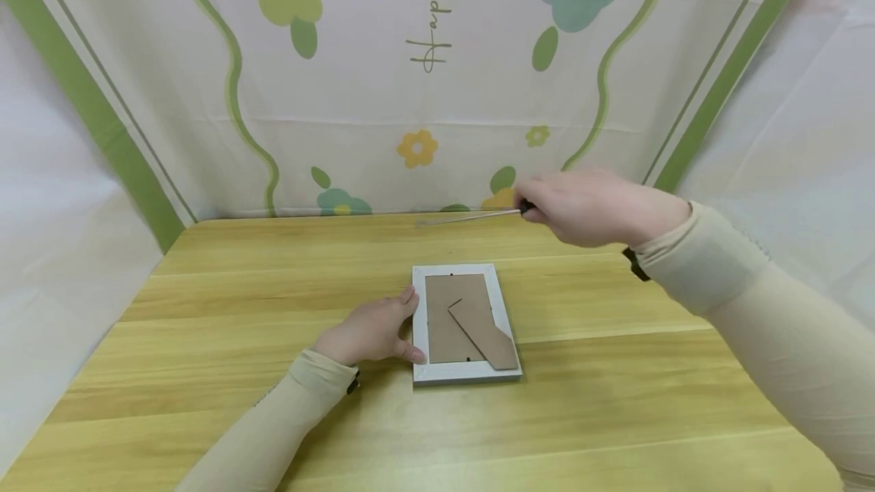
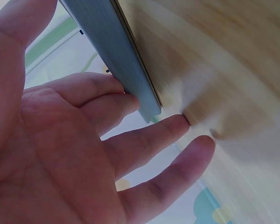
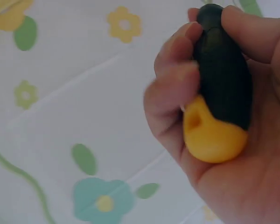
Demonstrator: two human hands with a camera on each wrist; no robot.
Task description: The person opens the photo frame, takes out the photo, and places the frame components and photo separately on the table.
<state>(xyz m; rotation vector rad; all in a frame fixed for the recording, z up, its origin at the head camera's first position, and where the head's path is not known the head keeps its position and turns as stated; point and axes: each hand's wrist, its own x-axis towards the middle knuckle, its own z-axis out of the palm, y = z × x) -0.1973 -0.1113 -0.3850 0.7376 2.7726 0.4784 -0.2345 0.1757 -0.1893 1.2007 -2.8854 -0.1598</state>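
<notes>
A white picture frame (image 1: 419, 325) lies back side up on the table, its brown backing board (image 1: 472, 291) and fold-out stand (image 1: 497, 344) facing up. Along its left edge rests my left hand (image 1: 369, 331), the thumb at the lower left corner. In the left wrist view the fingers (image 2: 149, 144) are loosely extended, some against the frame's side (image 2: 112, 51), others reaching the tabletop. Above the far part of the table, my right hand (image 1: 581, 207) grips a screwdriver (image 3: 224, 79) by its black and yellow handle. Its thin metal shaft (image 1: 472, 216) points left, apart from the frame.
The wooden table (image 1: 239, 310) reaches back to a hanging cloth (image 1: 376, 97) printed with flowers. Pale cloth also hangs at both sides. Small dark metal tabs (image 1: 469, 359) sit around the backing board's edge.
</notes>
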